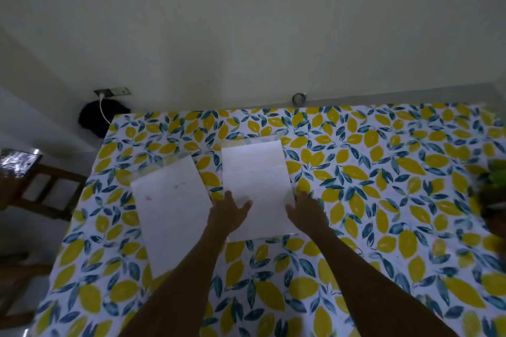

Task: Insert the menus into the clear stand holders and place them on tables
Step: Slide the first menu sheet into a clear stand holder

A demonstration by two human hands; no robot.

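Two white menus are laid flat at frame centre on the lemon-print tablecloth (383, 200) — the left menu (169, 210) untouched, the right menu (254, 172) flanked by the left hand (228, 212) and right hand (305, 210), fingers spread, nothing gripped.

One table (383, 200) under a lemon-print cloth carries two white sheets: a left sheet (171, 210) and a right sheet (254, 172), each lying on a clear holder, two holders in all, the left holder (167, 164) and the right holder (246, 140). Two bare hands reach in, the left hand (227, 213) and the right hand (305, 210). One wall socket (112, 91) holds one white cable (102, 109). One wooden chair (46, 189) stands at left.
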